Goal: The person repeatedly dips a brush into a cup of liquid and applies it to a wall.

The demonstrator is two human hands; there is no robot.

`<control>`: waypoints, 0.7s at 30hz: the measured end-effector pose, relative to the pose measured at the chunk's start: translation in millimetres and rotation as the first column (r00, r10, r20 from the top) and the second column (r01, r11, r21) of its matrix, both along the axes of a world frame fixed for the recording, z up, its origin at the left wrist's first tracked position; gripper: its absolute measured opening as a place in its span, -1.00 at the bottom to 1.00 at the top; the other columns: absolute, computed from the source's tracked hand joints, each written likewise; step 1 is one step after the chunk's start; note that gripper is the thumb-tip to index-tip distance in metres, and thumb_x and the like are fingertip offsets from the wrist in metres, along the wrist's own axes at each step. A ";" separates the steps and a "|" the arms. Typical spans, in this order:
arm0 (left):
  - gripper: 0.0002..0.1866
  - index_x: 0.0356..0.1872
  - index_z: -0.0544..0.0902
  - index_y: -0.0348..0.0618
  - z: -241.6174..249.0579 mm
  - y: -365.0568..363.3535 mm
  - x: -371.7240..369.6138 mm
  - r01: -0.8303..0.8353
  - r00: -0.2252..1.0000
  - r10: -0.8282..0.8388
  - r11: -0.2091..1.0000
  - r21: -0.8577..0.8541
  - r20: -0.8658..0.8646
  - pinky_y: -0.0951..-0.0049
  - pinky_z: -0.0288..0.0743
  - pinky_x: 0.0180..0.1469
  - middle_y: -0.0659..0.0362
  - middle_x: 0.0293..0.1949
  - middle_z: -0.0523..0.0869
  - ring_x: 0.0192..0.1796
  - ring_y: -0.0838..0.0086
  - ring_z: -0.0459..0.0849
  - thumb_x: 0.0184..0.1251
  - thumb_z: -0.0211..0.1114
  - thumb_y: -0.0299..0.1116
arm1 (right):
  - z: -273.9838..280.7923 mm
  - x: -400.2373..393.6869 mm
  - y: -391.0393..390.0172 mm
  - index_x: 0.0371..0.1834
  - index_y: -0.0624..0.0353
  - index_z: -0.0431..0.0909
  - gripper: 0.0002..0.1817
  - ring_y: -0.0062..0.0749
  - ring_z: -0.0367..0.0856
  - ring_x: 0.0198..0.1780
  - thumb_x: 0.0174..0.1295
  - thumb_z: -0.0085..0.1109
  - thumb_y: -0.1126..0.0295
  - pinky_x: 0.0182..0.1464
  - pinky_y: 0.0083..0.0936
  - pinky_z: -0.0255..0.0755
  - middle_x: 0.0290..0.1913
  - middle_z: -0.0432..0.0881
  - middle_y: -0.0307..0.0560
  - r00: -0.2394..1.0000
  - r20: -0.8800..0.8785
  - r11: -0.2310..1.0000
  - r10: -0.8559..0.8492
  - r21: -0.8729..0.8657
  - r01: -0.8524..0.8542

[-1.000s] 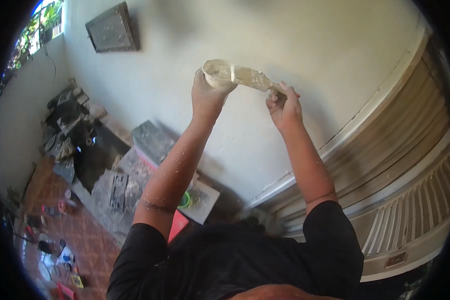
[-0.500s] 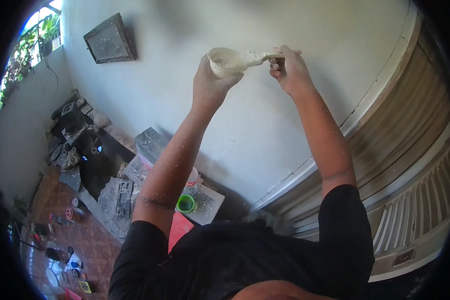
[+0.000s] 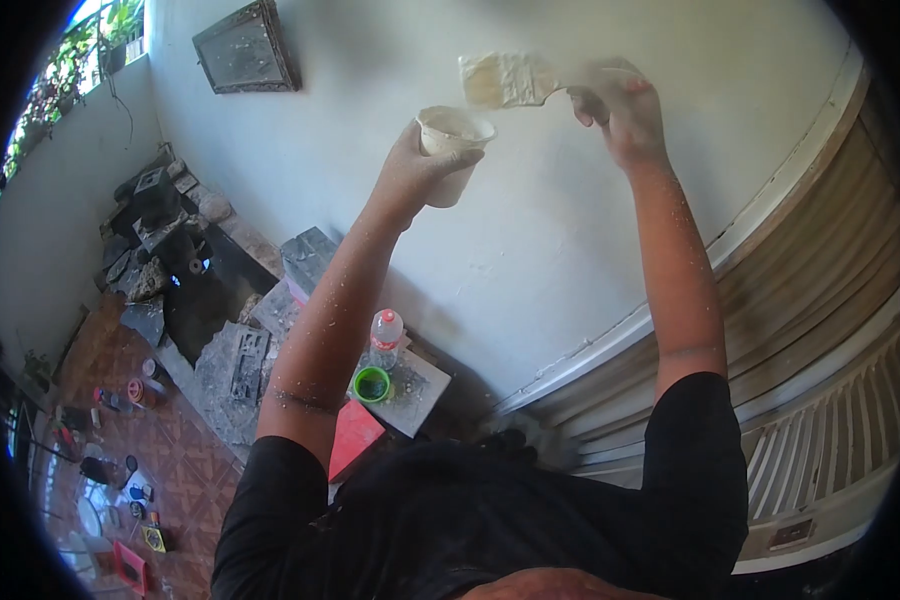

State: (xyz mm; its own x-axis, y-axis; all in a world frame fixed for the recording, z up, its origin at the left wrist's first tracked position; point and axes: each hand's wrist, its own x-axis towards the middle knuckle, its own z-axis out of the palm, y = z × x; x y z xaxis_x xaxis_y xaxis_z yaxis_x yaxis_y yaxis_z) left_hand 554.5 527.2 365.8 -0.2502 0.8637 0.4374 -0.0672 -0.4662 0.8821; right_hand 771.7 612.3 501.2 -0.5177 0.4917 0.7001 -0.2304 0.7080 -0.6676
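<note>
My left hand [image 3: 427,165] is wrapped around a pale plastic cup [image 3: 457,130], held upright in front of the white wall [image 3: 530,220]. Whitish residue coats the inside of the cup. In my right hand [image 3: 622,108] is the handle of a paintbrush [image 3: 510,80], its wide bristles pointing left and coated in whitish paint. The bristles are just above and to the right of the cup's rim, apart from it. My right fingers are partly blurred. White specks dot both forearms.
A framed picture [image 3: 247,50] hangs at upper left. Below are a rock-edged pond [image 3: 205,300], a ledge with a plastic bottle [image 3: 386,335] and a green cup [image 3: 372,384], and a red board [image 3: 354,438]. A brown curtain [image 3: 780,270] hangs at right. Several items lie on the tiled floor [image 3: 185,490].
The paintbrush has come out of the cup and moved up, its broad face now showing. My right hand has shifted right and slightly up. My left hand still holds the cup, now more upright.
</note>
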 end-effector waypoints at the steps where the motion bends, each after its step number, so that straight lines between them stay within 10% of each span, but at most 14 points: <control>1: -0.21 0.29 0.43 -0.31 -2.0 -1.3 -2.7 0.019 1.000 -0.019 1.000 -0.002 -0.019 0.27 0.54 0.15 -0.01 0.07 0.65 0.11 0.27 0.66 0.08 0.57 -0.14 | 0.8 0.7 -4.4 -0.14 0.27 0.62 -0.86 -0.52 0.54 -0.43 0.35 0.25 0.42 -0.42 -0.58 0.38 -0.39 0.65 -0.12 0.996 0.091 0.990 -0.005 0.144 -0.008; 6: -0.25 0.25 0.48 -0.31 -18.7 3.7 -19.3 0.117 0.993 -0.116 0.992 0.047 -0.019 0.35 0.60 -0.03 0.00 0.00 0.68 -0.01 0.30 0.69 0.06 0.55 -0.13 | -2.4 -5.7 -38.7 -0.13 0.21 0.72 -0.77 -0.53 0.64 -0.27 0.21 0.42 0.35 -0.18 -0.55 0.52 -0.30 0.72 -0.18 0.907 0.356 0.739 -0.227 0.669 -0.078; 13: -0.25 0.24 0.49 -0.34 -32.3 -1.0 -32.3 0.088 0.996 -0.088 0.995 0.051 -0.009 0.35 0.58 0.04 0.00 -0.01 0.68 0.01 0.32 0.68 0.07 0.52 -0.12 | -6.3 1.1 -56.2 -0.18 0.23 0.70 -0.81 -0.49 0.66 -0.29 0.30 0.37 0.34 -0.23 -0.51 0.54 -0.30 0.72 -0.19 0.881 0.374 0.815 -0.292 0.579 0.024; 17: -0.31 0.22 0.49 -0.33 -26.1 -6.3 -28.8 0.098 0.991 -0.104 0.992 0.076 0.083 0.35 0.58 0.05 0.02 -0.01 0.68 0.01 0.33 0.68 0.11 0.50 -0.17 | -31.1 -17.7 -30.8 -0.22 0.26 0.58 -0.81 -0.45 0.57 -0.46 0.38 0.24 0.33 -0.40 -0.51 0.44 -0.38 0.66 -0.06 0.997 -0.069 0.988 -0.024 -0.156 0.013; 21: -0.33 0.23 0.46 -0.33 -4.4 12.1 -15.7 0.071 0.971 -0.115 0.976 0.205 0.212 0.34 0.58 0.02 0.02 0.01 0.66 0.00 0.34 0.67 0.14 0.50 -0.23 | -69.4 -40.5 -4.1 -0.20 0.20 0.50 -0.86 -0.42 0.52 -0.48 0.40 0.17 0.36 -0.45 -0.50 0.37 -0.45 0.58 -0.10 0.909 -0.379 0.739 -0.173 -0.660 -0.135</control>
